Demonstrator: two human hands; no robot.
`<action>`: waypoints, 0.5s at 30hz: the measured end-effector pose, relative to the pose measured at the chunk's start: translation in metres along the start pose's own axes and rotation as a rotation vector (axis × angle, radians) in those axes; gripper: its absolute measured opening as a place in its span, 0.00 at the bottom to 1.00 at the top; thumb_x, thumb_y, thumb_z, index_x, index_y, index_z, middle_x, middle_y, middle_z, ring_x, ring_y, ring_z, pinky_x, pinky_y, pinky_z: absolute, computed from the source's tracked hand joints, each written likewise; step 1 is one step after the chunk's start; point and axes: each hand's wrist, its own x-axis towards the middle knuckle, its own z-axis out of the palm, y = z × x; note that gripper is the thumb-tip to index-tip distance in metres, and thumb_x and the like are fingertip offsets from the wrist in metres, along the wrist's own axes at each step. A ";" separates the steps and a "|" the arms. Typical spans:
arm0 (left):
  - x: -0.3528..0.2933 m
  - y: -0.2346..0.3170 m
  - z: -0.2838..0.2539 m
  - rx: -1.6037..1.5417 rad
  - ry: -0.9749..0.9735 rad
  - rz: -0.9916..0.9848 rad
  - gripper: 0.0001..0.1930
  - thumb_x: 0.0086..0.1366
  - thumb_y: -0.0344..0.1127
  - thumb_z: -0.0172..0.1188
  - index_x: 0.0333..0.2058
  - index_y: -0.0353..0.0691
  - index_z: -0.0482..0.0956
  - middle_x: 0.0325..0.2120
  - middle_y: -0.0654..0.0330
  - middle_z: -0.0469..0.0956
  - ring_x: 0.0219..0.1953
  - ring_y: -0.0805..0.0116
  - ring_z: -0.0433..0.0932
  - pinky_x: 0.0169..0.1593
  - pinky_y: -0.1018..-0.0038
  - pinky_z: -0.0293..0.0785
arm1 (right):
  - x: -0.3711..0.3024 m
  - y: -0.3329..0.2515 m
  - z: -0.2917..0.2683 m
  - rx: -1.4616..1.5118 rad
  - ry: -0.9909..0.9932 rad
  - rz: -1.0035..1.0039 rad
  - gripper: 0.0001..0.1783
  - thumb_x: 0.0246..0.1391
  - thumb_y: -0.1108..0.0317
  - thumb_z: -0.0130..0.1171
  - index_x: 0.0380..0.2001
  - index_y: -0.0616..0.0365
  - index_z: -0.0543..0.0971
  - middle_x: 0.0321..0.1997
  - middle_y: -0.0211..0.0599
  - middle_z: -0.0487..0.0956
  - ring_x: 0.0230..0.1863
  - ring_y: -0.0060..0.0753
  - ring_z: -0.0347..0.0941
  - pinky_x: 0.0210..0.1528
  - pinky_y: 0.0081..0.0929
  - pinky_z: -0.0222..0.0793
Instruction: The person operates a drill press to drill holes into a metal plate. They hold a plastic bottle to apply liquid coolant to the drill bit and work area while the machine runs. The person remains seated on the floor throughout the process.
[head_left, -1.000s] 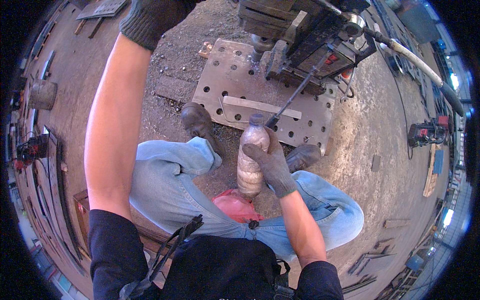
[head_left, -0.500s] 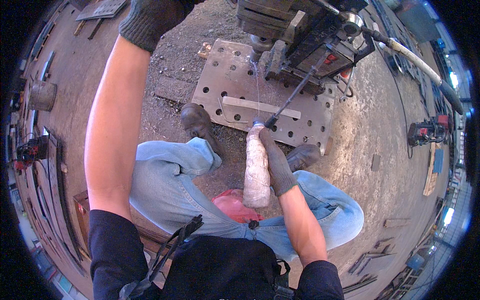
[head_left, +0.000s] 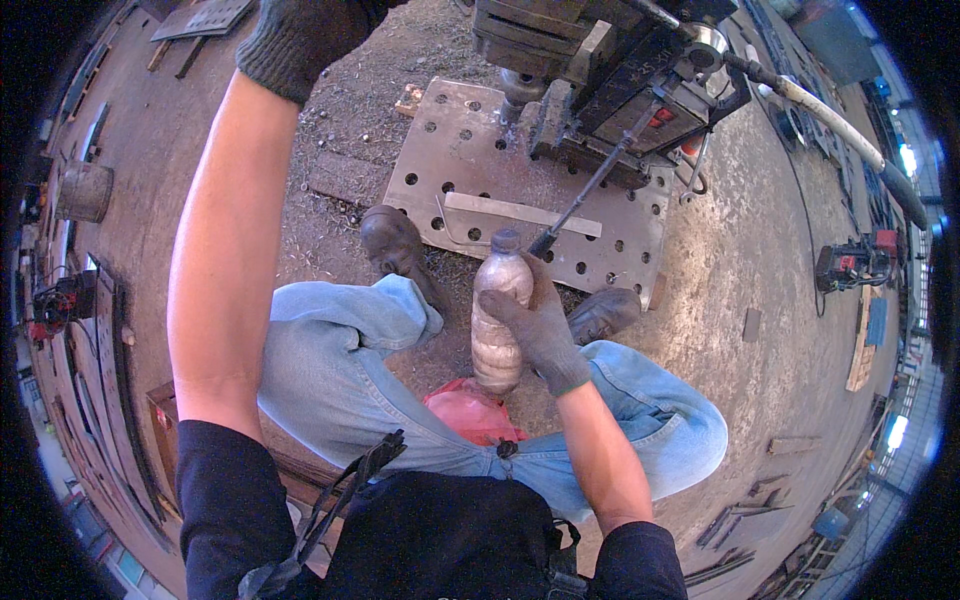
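Observation:
My right hand [head_left: 540,335], in a dark grey knit glove, is wrapped round a plastic bottle [head_left: 497,310] with a cloudy, dirty-white body. The bottle's capped top points toward the drill machine, and it is held above the ground between my knees. At the top left, my left hand [head_left: 312,45] wears the same kind of glove. Its fingers run past the upper edge beside the machine, so their grip is hidden. In front of me stands a dark drill machine [head_left: 620,110], its drill bit [head_left: 510,110] over a perforated metal plate [head_left: 430,165].
A flat metal bar [head_left: 525,214] and a bent hex key [head_left: 460,232] lie on the plate. One long handle [head_left: 590,190] slants from the machine toward my right hand. Behind the bottle sits a red bag [head_left: 470,415]. Another red-and-black machine [head_left: 858,262] stands far right.
The thin liquid stream from the bottle to the drill is gone. My right hand has turned the bottle more upright, with the thumb now across its front. The left hand stays nearly still.

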 end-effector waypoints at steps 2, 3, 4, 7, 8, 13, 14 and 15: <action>-0.001 0.000 0.001 0.006 0.010 0.011 0.19 0.67 0.51 0.52 0.39 0.40 0.78 0.28 0.66 0.80 0.20 0.80 0.71 0.22 0.83 0.69 | 0.001 -0.002 0.000 -0.061 -0.016 -0.010 0.38 0.50 0.56 0.68 0.58 0.64 0.65 0.52 0.41 0.74 0.51 0.32 0.73 0.53 0.29 0.70; -0.002 -0.001 0.002 0.008 0.013 0.018 0.19 0.67 0.51 0.52 0.39 0.40 0.78 0.28 0.66 0.79 0.20 0.80 0.71 0.22 0.83 0.69 | 0.001 -0.003 -0.001 -0.091 -0.023 -0.016 0.38 0.50 0.56 0.68 0.58 0.64 0.66 0.52 0.42 0.75 0.51 0.32 0.73 0.53 0.29 0.70; -0.002 -0.001 0.004 0.004 0.039 0.034 0.19 0.66 0.51 0.52 0.39 0.40 0.78 0.28 0.66 0.79 0.20 0.80 0.70 0.22 0.83 0.69 | 0.003 0.001 -0.003 -0.026 -0.025 -0.005 0.36 0.51 0.55 0.66 0.57 0.64 0.67 0.50 0.41 0.75 0.49 0.31 0.73 0.51 0.29 0.71; -0.002 -0.003 0.005 -0.002 0.059 0.046 0.19 0.66 0.51 0.52 0.39 0.41 0.78 0.28 0.66 0.79 0.19 0.80 0.69 0.21 0.83 0.68 | 0.007 0.010 -0.007 0.218 -0.022 0.106 0.30 0.55 0.53 0.63 0.54 0.63 0.70 0.44 0.38 0.77 0.43 0.29 0.75 0.45 0.27 0.73; -0.001 -0.002 0.000 0.001 0.026 0.026 0.19 0.66 0.52 0.52 0.40 0.40 0.78 0.28 0.66 0.80 0.19 0.80 0.69 0.21 0.83 0.68 | 0.006 0.010 -0.008 0.333 -0.016 0.195 0.29 0.56 0.52 0.62 0.52 0.62 0.71 0.42 0.37 0.77 0.40 0.28 0.76 0.42 0.26 0.73; 0.000 -0.004 0.004 0.021 0.054 0.022 0.20 0.66 0.52 0.53 0.41 0.40 0.78 0.29 0.66 0.80 0.18 0.81 0.67 0.20 0.84 0.65 | 0.013 0.020 -0.013 0.715 -0.053 0.423 0.21 0.60 0.47 0.57 0.44 0.53 0.76 0.30 0.26 0.76 0.26 0.20 0.73 0.29 0.23 0.74; 0.001 -0.003 0.003 0.007 0.048 0.016 0.20 0.66 0.52 0.53 0.41 0.40 0.78 0.29 0.66 0.80 0.18 0.81 0.67 0.20 0.84 0.65 | 0.013 0.021 -0.015 0.705 -0.068 0.428 0.21 0.61 0.47 0.56 0.43 0.53 0.76 0.30 0.26 0.76 0.26 0.19 0.73 0.28 0.22 0.74; 0.002 -0.002 0.002 -0.005 0.041 0.010 0.20 0.65 0.52 0.53 0.41 0.40 0.78 0.29 0.66 0.80 0.18 0.81 0.66 0.20 0.84 0.65 | 0.012 0.019 -0.016 0.698 -0.083 0.433 0.20 0.62 0.47 0.55 0.43 0.53 0.77 0.30 0.26 0.76 0.26 0.18 0.73 0.28 0.21 0.74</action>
